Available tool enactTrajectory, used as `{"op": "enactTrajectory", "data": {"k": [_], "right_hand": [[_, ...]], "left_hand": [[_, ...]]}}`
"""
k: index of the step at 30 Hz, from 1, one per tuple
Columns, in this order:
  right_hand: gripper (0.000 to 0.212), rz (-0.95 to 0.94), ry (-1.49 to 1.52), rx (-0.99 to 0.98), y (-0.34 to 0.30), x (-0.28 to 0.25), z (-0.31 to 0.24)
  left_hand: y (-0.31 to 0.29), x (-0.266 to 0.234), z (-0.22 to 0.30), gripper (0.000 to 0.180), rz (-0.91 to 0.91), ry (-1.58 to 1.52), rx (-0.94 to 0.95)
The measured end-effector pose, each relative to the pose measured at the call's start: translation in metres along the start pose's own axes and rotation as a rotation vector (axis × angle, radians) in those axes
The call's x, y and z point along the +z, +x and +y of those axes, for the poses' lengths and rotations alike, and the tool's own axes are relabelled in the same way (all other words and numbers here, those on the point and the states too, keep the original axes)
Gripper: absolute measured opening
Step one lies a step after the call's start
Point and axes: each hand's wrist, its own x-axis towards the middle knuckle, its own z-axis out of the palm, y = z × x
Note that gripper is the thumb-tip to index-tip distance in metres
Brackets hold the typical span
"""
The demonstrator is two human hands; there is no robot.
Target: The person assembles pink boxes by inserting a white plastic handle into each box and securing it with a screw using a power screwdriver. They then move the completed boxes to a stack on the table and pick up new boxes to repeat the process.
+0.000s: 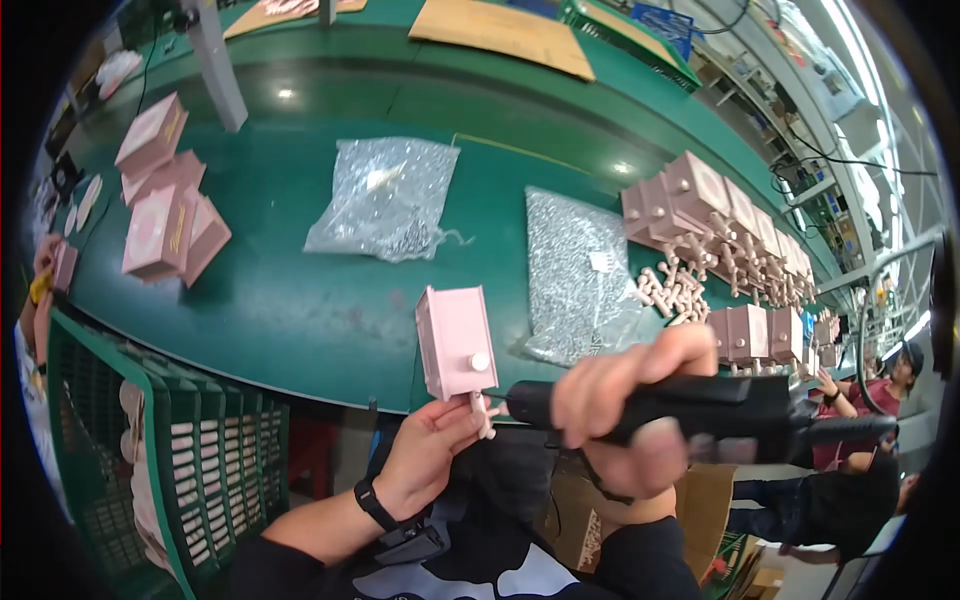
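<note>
A pink box (455, 335) with a round knob on its side lies at the front edge of the green table. Below it, my left hand (425, 450) pinches a small pink peg-shaped handle (482, 415) against the box's near end. My right hand (630, 400), blurred a little, wraps round a black electric screwdriver (700, 410) held level. Its tip points left at the handle; whether the bit touches a screw there is too small to tell.
Two clear plastic bags of small metal parts (385, 200) (575, 270) lie on the table (280, 320). Pink boxes stand stacked at left (160, 230) and in rows at right (690, 195), near loose pink pegs (675, 290). A green crate (170, 400) stands at lower left. Other people work at both sides.
</note>
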Motion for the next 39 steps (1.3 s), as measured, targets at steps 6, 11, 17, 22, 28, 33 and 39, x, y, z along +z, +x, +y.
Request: {"op": "enactTrajectory", "data": {"k": [6, 11, 17, 22, 28, 33, 39], "right_hand": [[0.017, 0.289, -0.292, 0.040, 0.065, -0.052, 0.013], [0.039, 0.228, -0.419, 0.369, 0.088, -0.082, 0.095], [0.051, 0.276, -0.806, 0.151, 0.073, -0.132, 0.174], [0.060, 0.198, -1.243, 0.292, 0.070, -0.132, 0.140], [0.066, 0.234, -1.553, 0.220, 0.048, -0.151, 0.118], [0.056, 0.273, -1.511, 0.141, 0.019, -0.127, 0.081], [0.039, -0.167, -1.116, 0.326, -0.089, -0.072, 0.036]], "left_hand": [[0.009, 0.002, -0.007, 0.021, -0.007, 0.175, 0.076], [0.003, -0.004, 0.001, 0.020, -0.112, 0.146, 0.128], [-0.001, -0.003, -0.009, 0.024, -0.050, 0.070, 0.082], [0.002, -0.011, 0.000, 0.025, -0.097, 0.056, -0.007], [0.006, -0.003, -0.002, 0.021, 0.056, 0.163, 0.011], [0.004, -0.002, -0.004, 0.022, 0.091, 0.184, 0.029], [-0.012, 0.010, -0.020, 0.026, -0.010, 0.405, 0.179]]}}
